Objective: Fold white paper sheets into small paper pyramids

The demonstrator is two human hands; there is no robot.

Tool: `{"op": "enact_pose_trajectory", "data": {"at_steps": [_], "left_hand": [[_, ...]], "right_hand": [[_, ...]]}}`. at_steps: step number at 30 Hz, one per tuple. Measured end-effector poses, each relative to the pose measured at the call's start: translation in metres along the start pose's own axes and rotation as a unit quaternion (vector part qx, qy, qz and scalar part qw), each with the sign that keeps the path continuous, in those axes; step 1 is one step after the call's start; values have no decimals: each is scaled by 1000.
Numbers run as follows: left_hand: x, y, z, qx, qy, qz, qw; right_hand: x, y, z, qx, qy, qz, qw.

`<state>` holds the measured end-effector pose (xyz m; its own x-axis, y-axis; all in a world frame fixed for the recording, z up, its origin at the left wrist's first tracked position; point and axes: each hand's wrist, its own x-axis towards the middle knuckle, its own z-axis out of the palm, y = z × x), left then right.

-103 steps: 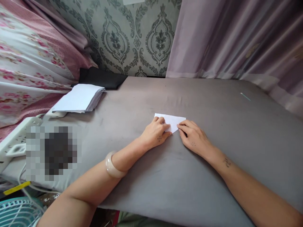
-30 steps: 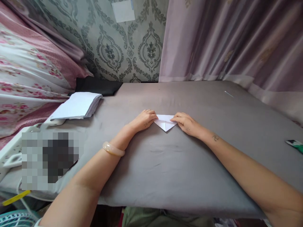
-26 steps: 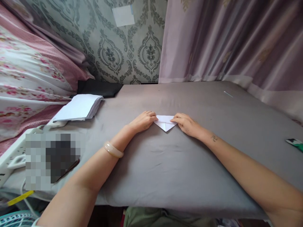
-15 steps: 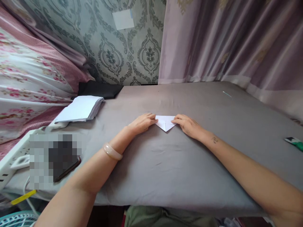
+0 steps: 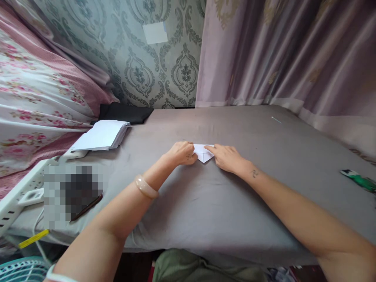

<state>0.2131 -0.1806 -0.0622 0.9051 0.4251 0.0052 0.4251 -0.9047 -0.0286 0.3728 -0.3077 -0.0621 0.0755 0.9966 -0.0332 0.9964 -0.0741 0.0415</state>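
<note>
A small piece of white folded paper (image 5: 203,157) lies on the grey cloth, its point turned toward me and creases running across its face. At its left edge, my left hand (image 5: 182,153) is closed with curled fingers gripping the paper. From the other side, my right hand (image 5: 228,157) holds the right edge, the index finger lying across the top of the paper and the remaining fingers bent. Both hands partly cover the paper's side corners.
A stack of white paper (image 5: 101,135) lies at the left before a black folder-like item (image 5: 126,112). Nearer are a white slotted rail (image 5: 25,192), a blurred dark object and a yellow strip (image 5: 33,239). A green-and-white item (image 5: 358,180) is at right, a thin white stick (image 5: 276,120) farther back.
My left hand has rolled over into a tighter curl at the paper's left edge. My right index finger has slid inward across the paper. The camera view has shifted slightly.
</note>
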Motion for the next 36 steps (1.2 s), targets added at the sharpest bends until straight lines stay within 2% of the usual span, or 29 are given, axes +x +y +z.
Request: {"op": "enact_pose_trajectory", "data": {"at_steps": [2,3,7,12,16,20,23,26,29,33,36], "left_hand": [[11,14,1,-11,24,-92,995],[16,20,4,-13,26,-111,993],[27,34,19,-15,43,-132,990],[25,38,31,-19,70,-140,987],[21,27,33,-40,77,-148,985],[17,5,39,-80,68,-139,985],[18,-13,44,-129,61,-151,978],[21,-28,43,-223,45,-174,958],[23,-38,38,-274,24,-168,947],[22,-43,37,-354,20,-172,919],[22,-43,41,-417,36,-171,892]], "right_hand": [[6,-17,-4,-46,-19,23,998],[8,-24,-4,-55,-23,30,998],[11,-41,2,-67,-17,54,996],[6,-41,8,-59,-6,59,996],[-2,-27,6,-40,-1,43,998],[-3,-4,1,-5,3,32,999],[6,16,4,75,20,38,996],[16,34,15,175,48,37,983],[21,43,31,220,88,59,970],[20,46,47,220,138,85,962],[19,45,49,201,123,79,969]]}}
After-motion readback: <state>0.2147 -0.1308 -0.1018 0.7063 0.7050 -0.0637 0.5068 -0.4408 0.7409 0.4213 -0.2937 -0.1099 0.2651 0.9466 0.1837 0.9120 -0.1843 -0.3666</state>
